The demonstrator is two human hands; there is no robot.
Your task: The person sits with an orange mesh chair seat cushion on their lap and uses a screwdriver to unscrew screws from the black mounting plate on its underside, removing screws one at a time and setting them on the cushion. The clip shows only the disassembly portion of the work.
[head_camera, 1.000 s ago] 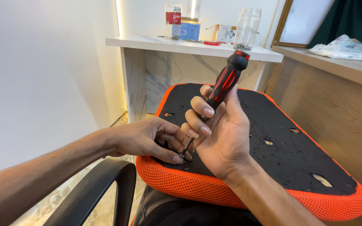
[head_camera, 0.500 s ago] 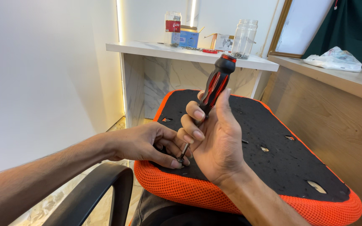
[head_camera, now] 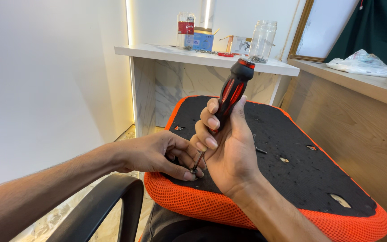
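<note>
Screwdriver (head_camera: 229,96): red-and-black handle at frame centre, long axis tilted, cap toward the upper right, thin shaft running down-left to a tip at the seat.
Screw (head_camera: 194,170): small dark fastener at the tip, lower centre-left, resting on the black underside of the seat.
Right hand (head_camera: 229,148): fingers curled shut around the handle, palm toward the camera.
Left hand (head_camera: 157,154): reaches in from the left; thumb and fingertips pinched closed about the screw, nearer to it than the right hand.
Seat (head_camera: 292,179): upturned chair seat, black panel with an orange mesh rim.
Armrest (head_camera: 99,210): black, lower left.
Tabletop (head_camera: 166,51): white, upper centre, carrying a glass jar (head_camera: 263,40) and boxes.
</note>
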